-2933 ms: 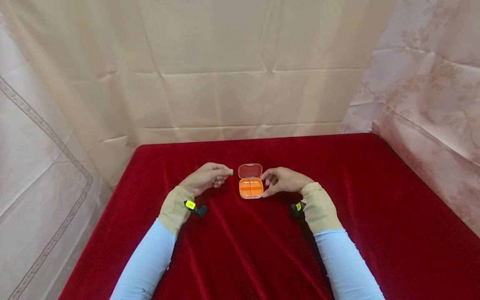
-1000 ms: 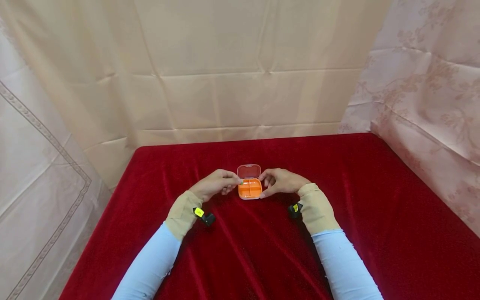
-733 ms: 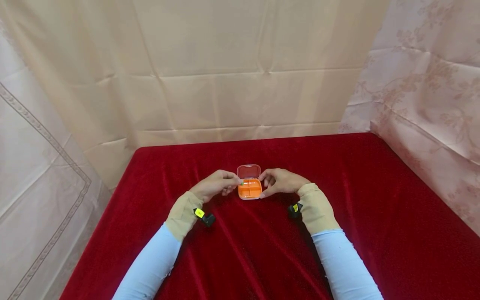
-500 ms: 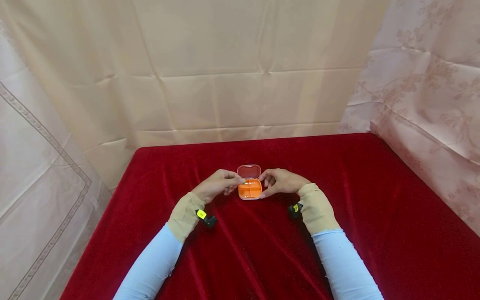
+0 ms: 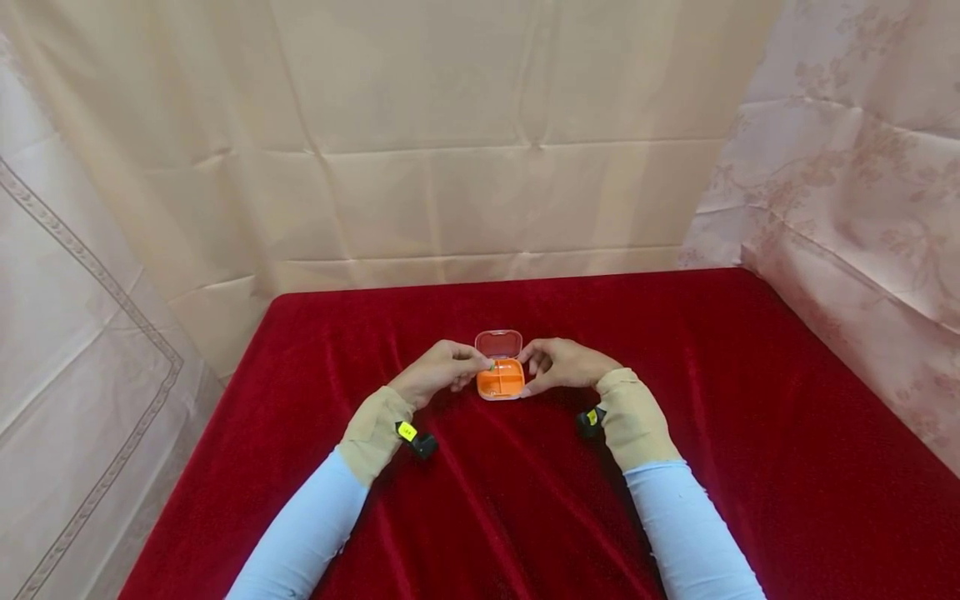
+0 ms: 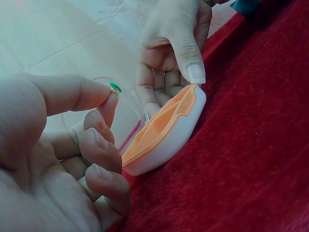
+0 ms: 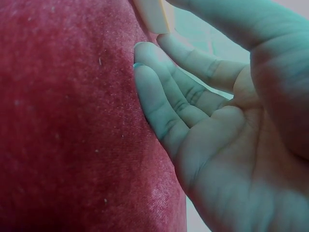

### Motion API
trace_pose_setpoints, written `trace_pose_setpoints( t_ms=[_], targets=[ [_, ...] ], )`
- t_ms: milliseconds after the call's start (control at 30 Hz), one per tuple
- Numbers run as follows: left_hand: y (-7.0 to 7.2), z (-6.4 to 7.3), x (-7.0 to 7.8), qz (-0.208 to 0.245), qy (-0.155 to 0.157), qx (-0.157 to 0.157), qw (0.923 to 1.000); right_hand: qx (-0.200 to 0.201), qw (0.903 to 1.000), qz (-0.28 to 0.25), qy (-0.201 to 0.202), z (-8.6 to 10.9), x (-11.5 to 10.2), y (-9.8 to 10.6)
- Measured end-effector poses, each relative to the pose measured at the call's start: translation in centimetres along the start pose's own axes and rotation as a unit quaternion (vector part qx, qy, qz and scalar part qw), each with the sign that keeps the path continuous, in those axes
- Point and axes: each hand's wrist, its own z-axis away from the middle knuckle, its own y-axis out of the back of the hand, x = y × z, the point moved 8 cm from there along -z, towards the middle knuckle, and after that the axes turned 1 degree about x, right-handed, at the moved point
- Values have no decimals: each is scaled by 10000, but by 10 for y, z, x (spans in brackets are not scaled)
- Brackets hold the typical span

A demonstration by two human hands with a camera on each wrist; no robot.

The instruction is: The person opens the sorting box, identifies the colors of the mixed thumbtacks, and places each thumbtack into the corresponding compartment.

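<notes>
An orange pill box [image 5: 501, 386] with several compartments sits on the red cloth, its clear lid [image 5: 498, 343] raised at the back. Between thumb and index finger, my left hand [image 5: 441, 371] pinches a tiny green-headed thumbtack [image 6: 115, 87], with a short gold pin showing in the left wrist view. It is above the box's far-left compartment. My right hand [image 5: 567, 364] holds the box's right side, thumb at the near corner and index finger at the back. The right wrist view shows only a corner of the box [image 7: 154, 17]; its other fingers are loosely bent.
Red velvet cloth [image 5: 525, 500] covers the table, with shallow creases. A beige curtain [image 5: 480, 200] hangs behind, and pale patterned drapes stand on both sides. A small black camera [image 5: 423, 446] is strapped to the left wrist, another [image 5: 590, 422] to the right.
My left hand has moved right with the green thumbtack, from left of the pill box to over its far-left compartment. My right hand has stayed on the box's right side.
</notes>
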Motion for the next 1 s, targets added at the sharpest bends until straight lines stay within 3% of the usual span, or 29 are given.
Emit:
trace_pose_setpoints(
  t_ms=[1000],
  targets=[
    [-13, 2, 6, -328, -133, 183, 9992, -1, 10000, -10, -35, 1, 0, -1]
  ],
)
